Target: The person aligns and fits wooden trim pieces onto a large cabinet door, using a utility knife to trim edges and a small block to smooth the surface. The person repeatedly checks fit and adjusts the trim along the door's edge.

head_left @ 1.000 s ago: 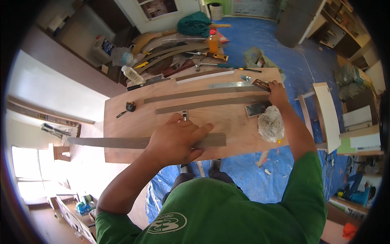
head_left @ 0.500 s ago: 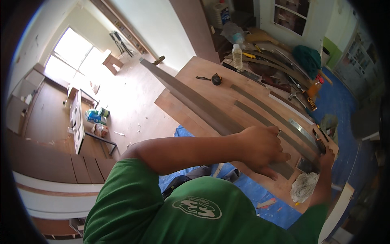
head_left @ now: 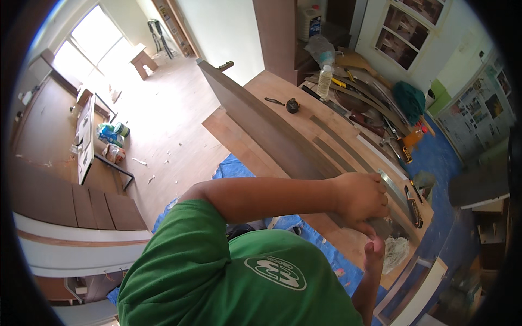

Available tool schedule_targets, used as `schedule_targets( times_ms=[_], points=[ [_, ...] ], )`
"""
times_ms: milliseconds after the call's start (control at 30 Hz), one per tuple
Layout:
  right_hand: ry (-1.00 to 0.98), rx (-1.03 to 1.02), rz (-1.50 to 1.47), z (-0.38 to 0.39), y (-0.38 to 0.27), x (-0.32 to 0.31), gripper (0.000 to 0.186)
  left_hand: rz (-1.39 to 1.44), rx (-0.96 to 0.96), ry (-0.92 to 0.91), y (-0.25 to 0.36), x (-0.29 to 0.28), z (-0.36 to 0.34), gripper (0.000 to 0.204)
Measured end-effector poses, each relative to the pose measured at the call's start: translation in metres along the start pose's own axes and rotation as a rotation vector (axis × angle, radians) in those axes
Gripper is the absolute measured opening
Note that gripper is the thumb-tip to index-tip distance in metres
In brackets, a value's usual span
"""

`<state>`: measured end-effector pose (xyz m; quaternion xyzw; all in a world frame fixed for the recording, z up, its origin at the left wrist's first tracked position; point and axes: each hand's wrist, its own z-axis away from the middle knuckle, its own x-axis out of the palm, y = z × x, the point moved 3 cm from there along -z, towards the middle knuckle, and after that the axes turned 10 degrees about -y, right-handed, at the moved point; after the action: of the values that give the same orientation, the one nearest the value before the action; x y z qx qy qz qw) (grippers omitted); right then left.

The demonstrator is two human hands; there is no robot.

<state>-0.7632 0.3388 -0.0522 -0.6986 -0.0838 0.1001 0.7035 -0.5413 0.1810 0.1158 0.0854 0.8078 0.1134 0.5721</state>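
Evidently, the board [head_left: 272,142] lies over the worktop [head_left: 272,89], its long axis running left and away from the left hand [head_left: 361,200], which grips it near its right end. The right hand [head_left: 374,257] is just beside that end; its hold cannot be determined.

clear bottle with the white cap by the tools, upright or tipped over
Upright: the clear bottle stands on its base, with its white cap at the top.

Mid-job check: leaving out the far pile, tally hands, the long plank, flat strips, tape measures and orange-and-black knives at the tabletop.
Hands (left hand, right hand): 2
Long plank: 1
Plain grey-brown strips: 2
White-edged strip: 1
Tape measure: 1
Knife: 1
Total: 8
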Motion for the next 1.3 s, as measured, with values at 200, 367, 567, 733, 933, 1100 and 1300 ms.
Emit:
schedule_targets(
  times_ms=[200,367,567,733,933,1100,1300],
  points=[
    [0.266,-0.187,-0.073,-0.03,-0.044,0.038,0.113,0.017,0.024,0.184,0.0,-0.007,0.015,0.045],
    [0.366,-0.178,-0.087,-0.025,-0.037,0.03,0.111,-0.003,-0.077,0.303,-0.004,-0.034,0.039,0.042],
    [0.247,-0.153,-0.15,-0.034,-0.067,0.019,0.099,-0.191,-0.586,0.43,-0.078,-0.11,0.189,0.028],
    [0.133,0.192,0.189,-0.054,-0.117,0.013,0.104,-0.135,-1.09,0.625,-0.147,-0.2,0.358,0.036],
    [-0.102,0.588,0.328,-0.104,-0.186,0.029,0.093,0.052,-1.117,0.763,-0.248,-0.239,0.506,0.051],
    [-0.17,0.769,0.421,-0.131,-0.201,0.04,0.089,0.685,-0.877,0.957,-0.305,-0.197,0.538,0.061],
    [-0.022,0.874,0.254,-0.161,-0.202,0.067,0.077,0.918,-0.748,0.455,-0.319,-0.228,0.517,0.061]
  ],
)
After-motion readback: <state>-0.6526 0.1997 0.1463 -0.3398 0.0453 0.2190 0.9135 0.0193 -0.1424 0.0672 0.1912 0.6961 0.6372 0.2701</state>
